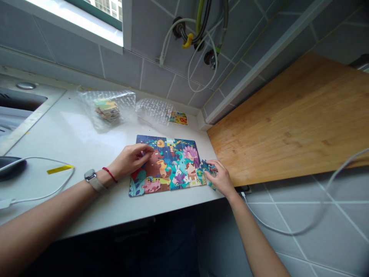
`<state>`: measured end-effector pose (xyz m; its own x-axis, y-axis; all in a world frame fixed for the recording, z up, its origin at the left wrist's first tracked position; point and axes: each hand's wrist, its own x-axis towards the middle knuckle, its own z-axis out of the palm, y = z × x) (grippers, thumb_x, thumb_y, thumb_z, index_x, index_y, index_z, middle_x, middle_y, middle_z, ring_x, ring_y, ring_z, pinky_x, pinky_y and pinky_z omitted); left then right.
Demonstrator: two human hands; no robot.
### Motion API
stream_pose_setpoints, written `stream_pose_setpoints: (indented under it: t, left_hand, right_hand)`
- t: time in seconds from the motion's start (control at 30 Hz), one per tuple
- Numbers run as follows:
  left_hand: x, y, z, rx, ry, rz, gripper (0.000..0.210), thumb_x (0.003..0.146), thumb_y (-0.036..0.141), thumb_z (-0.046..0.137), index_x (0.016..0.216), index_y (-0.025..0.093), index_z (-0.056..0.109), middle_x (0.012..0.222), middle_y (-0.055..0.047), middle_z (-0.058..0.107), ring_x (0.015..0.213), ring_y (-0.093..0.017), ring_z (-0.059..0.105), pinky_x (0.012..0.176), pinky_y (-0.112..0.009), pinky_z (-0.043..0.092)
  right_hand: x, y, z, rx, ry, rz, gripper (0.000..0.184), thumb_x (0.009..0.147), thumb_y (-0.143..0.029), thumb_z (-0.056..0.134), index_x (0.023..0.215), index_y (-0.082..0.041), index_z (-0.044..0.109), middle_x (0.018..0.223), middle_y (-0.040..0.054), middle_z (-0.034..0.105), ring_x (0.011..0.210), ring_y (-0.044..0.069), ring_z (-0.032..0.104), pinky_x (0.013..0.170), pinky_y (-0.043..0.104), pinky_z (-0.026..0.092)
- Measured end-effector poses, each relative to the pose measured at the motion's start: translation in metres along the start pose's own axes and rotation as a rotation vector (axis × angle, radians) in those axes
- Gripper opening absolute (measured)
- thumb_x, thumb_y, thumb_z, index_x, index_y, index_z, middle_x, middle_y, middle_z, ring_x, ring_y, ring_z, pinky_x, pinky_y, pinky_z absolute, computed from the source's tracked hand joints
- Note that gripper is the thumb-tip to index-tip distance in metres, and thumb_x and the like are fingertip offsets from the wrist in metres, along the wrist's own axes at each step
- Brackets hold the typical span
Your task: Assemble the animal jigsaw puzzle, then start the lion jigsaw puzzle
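- Jigsaw puzzle (164, 169) lies flat on the white surface (121, 211), its long axis running roughly from 9 to 3 o'clock, with the end toward 9 dipping slightly toward 8.
- Right hand (221, 179) sits just outside the short edge at 3 o'clock, the nearer of the two to that end; its thumb and fingers pinch a dark blue-green jigsaw section (205, 165), and the grip hides whether this is one piece or several.
- From the right hand, the pinched section points toward 10 o'clock and the body of the puzzle spreads out toward 9, so only a short sideways offset separates hand and picture.
- The section stands right at the puzzle's 3 o'clock edge; whether it touches, overlaps or interlocks there cannot be told.
- Left hand (134, 156) comes in from 8 o'clock over the opposite end, around the puzzle's 10 o'clock; its fingers are bent with the thumb near the forefinger, nothing shows between them, and whether they press on the cardboard cannot be told.
- Beyond the puzzle, toward 11 o'clock, a clear plastic bag (123, 100) holds stacked pieces (106, 109), well apart from both hands.
- Wooden board (288, 127) rises toward 2 o'clock, close behind the right hand.
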<state>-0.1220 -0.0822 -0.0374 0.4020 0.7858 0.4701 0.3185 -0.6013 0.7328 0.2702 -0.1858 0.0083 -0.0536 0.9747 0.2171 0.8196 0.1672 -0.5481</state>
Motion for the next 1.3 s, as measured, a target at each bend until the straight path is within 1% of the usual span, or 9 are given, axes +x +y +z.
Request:
stream_pose_setpoints:
  t: [0.13, 0.27, 0.37, 0.5, 0.57, 0.7, 0.93, 1.17, 1.3]
  left_hand:
    - [0.001, -0.001, 0.000, -0.003, 0.009, 0.005, 0.020, 0.098, 0.032, 0.059, 0.095, 0.018, 0.073, 0.087, -0.003, 0.077, 0.069, -0.013, 0.068, 0.065, -0.024, 0.052]
    - [0.002, 0.000, -0.001, -0.005, 0.013, 0.000, 0.020, 0.098, 0.031, 0.058, 0.094, 0.018, 0.073, 0.085, -0.003, 0.076, 0.064, -0.012, 0.064, 0.063, -0.024, 0.052]
    - [0.002, 0.001, -0.003, -0.006, 0.023, 0.003, 0.019, 0.097, 0.030, 0.058, 0.094, 0.018, 0.073, 0.082, -0.002, 0.075, 0.060, -0.010, 0.061, 0.060, -0.022, 0.050]
    - [0.003, 0.001, -0.003, -0.009, 0.041, 0.005, 0.019, 0.097, 0.030, 0.058, 0.093, 0.018, 0.073, 0.081, -0.002, 0.074, 0.060, -0.010, 0.060, 0.059, -0.021, 0.049]
    - [0.003, 0.000, -0.003, -0.010, 0.043, 0.008, 0.018, 0.097, 0.028, 0.058, 0.093, 0.018, 0.072, 0.082, -0.002, 0.074, 0.062, -0.011, 0.061, 0.060, -0.022, 0.050]
    - [0.003, -0.001, -0.002, -0.017, 0.041, 0.004, 0.017, 0.098, 0.028, 0.059, 0.094, 0.019, 0.072, 0.084, -0.001, 0.075, 0.065, -0.011, 0.063, 0.064, -0.023, 0.051]
    - [0.003, 0.001, -0.002, -0.029, 0.036, -0.003, 0.018, 0.097, 0.029, 0.058, 0.094, 0.019, 0.072, 0.085, -0.002, 0.076, 0.068, -0.012, 0.065, 0.065, -0.024, 0.052]
    - [0.004, 0.001, -0.003, -0.031, 0.025, -0.023, 0.018, 0.098, 0.028, 0.057, 0.094, 0.019, 0.072, 0.086, -0.003, 0.076, 0.069, -0.013, 0.065, 0.065, -0.025, 0.051]
    - [0.004, -0.001, -0.003, -0.030, 0.018, -0.029, 0.017, 0.098, 0.027, 0.057, 0.095, 0.019, 0.072, 0.085, -0.003, 0.075, 0.070, -0.013, 0.065, 0.065, -0.025, 0.051]
  right_hand:
    - [0.015, -0.010, 0.007, 0.004, -0.092, -0.082, 0.035, 0.086, -0.019, 0.066, 0.120, -0.025, 0.070, 0.121, 0.0092, 0.067, 0.114, 0.026, 0.067, 0.090, 0.038, 0.062]
    - [0.043, -0.028, 0.026, 0.006, -0.231, -0.224, 0.050, 0.086, -0.010, 0.059, 0.132, -0.026, 0.067, 0.132, 0.0082, 0.065, 0.127, 0.024, 0.062, 0.111, 0.041, 0.052]
    - [0.061, -0.036, 0.041, -0.046, -0.197, -0.231, 0.053, 0.090, -0.009, 0.053, 0.139, -0.025, 0.063, 0.144, 0.0101, 0.057, 0.138, 0.026, 0.054, 0.120, 0.045, 0.043]
    - [0.065, -0.041, 0.056, -0.181, -0.136, -0.033, 0.035, 0.092, -0.030, 0.068, 0.126, -0.023, 0.070, 0.122, 0.0121, 0.064, 0.119, 0.030, 0.063, 0.108, 0.049, 0.052]
    - [0.062, -0.041, 0.061, -0.234, -0.174, 0.053, 0.045, 0.082, -0.042, 0.082, 0.121, -0.023, 0.072, 0.116, 0.0117, 0.065, 0.113, 0.032, 0.064, 0.102, 0.050, 0.054]
    - [0.060, -0.036, 0.065, -0.211, -0.234, 0.097, 0.044, 0.076, -0.041, 0.087, 0.114, -0.022, 0.075, 0.112, 0.0104, 0.067, 0.107, 0.030, 0.066, 0.098, 0.048, 0.055]
    - [0.087, -0.029, 0.070, -0.020, -0.337, -0.029, 0.039, 0.079, -0.026, 0.084, 0.117, -0.022, 0.076, 0.115, 0.0080, 0.065, 0.110, 0.024, 0.066, 0.099, 0.040, 0.055]
    - [0.131, -0.034, 0.085, -0.031, -0.324, -0.200, 0.035, 0.085, -0.026, 0.081, 0.120, -0.024, 0.078, 0.119, 0.0093, 0.070, 0.114, 0.026, 0.066, 0.106, 0.042, 0.050]
    - [0.150, -0.037, 0.092, -0.042, -0.340, -0.235, 0.035, 0.086, -0.029, 0.081, 0.121, -0.026, 0.078, 0.120, 0.0086, 0.073, 0.116, 0.026, 0.066, 0.107, 0.042, 0.050]
